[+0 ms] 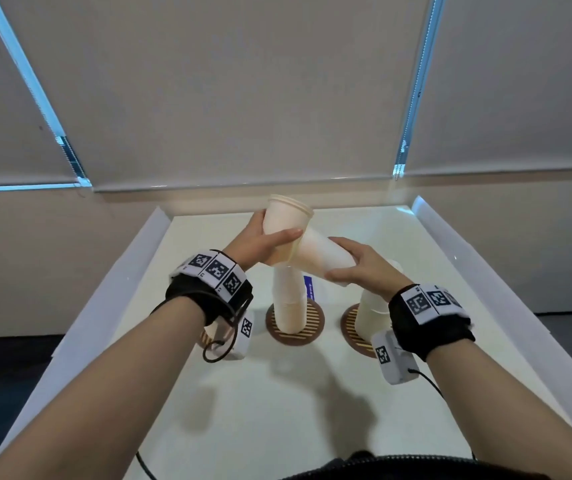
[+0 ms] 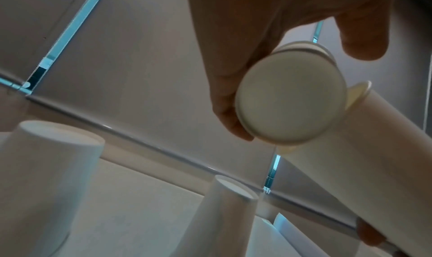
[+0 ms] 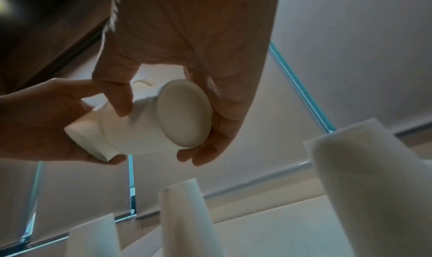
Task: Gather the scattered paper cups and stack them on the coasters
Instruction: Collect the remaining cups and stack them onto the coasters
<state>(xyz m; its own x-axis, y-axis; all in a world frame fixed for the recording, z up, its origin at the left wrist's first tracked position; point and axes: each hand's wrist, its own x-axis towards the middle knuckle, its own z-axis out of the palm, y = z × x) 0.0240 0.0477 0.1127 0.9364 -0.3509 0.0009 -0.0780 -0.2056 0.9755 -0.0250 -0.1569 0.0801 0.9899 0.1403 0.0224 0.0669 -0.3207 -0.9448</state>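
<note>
Forearms over worktop [image 1: 277, 393]: left hand [image 1: 260, 242] grips cup bundle [image 1: 286, 220], right hand [image 1: 364, 265] grips cup [image 1: 322, 254]; next, likely nest them, then onto stack [image 1: 289, 303] on coaster [image 1: 314, 322].

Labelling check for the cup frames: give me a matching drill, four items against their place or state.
Items:
1. left hand
2. right hand
3. tall stack
4. blue card

States:
A. stands on the middle coaster
B. lies on the table behind the stack
C. grips cups with rims up
D. grips cups lying sideways

Pairs: 1-C, 2-D, 3-A, 4-B
</note>
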